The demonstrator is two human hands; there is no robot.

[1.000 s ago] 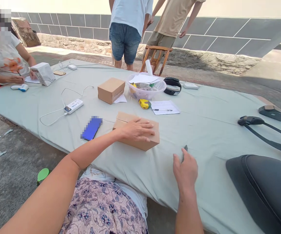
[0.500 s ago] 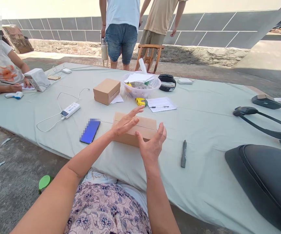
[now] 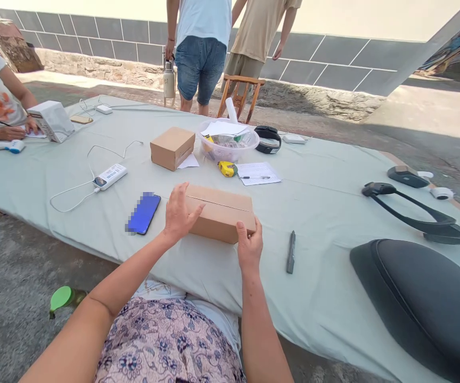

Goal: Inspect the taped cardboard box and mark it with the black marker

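A closed cardboard box with a seam along its top lies on the cloth in front of me, between my hands. My left hand is against its left end, fingers stretched along that side and the thumb over the front top edge. At the right front corner, my right hand grips the box, thumb on the front face and fingers round the right end. To the left lies a phone with a blue screen. A dark marker-like pen rests to the right.
Behind the box are another cardboard box, a plastic basket, a yellow tape measure and a written sheet. A white power bank with a cable lies left. Black headgear and a dark padded seat occupy the right. People are nearby.
My left hand has moved from above the box to its left end. My right hand has closed onto the right front corner. The box sits slightly turned.
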